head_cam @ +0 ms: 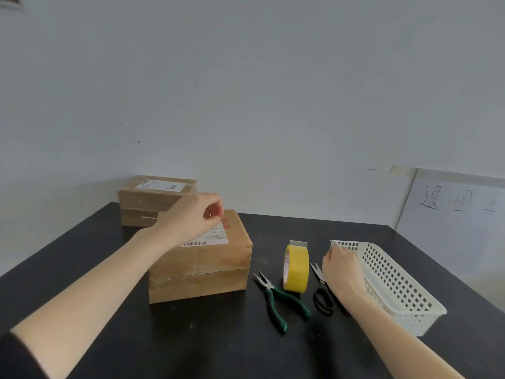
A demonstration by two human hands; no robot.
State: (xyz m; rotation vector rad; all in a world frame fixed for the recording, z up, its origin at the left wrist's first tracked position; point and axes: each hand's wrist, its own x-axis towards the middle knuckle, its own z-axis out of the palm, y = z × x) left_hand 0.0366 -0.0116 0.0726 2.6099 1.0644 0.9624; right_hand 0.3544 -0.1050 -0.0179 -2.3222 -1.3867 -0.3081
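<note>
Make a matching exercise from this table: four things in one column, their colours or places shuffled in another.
Things:
1 tape roll
2 pliers
3 basket
4 far cardboard box

Descriptions:
a white, at the right hand
b brown, farthest back
c yellow, standing on edge
d green handles, lying flat

Pairs: 1-c, 2-d, 3-a, 4-b.

Two brown cardboard boxes [200, 272] with white barcoded labels [210, 236] sit on a black table [191, 337]. The tape roll [296, 268] is yellow, the pliers' handles [278, 307] green, the scissors' handles [323, 299] black, the perforated basket [393, 283] white.
</note>
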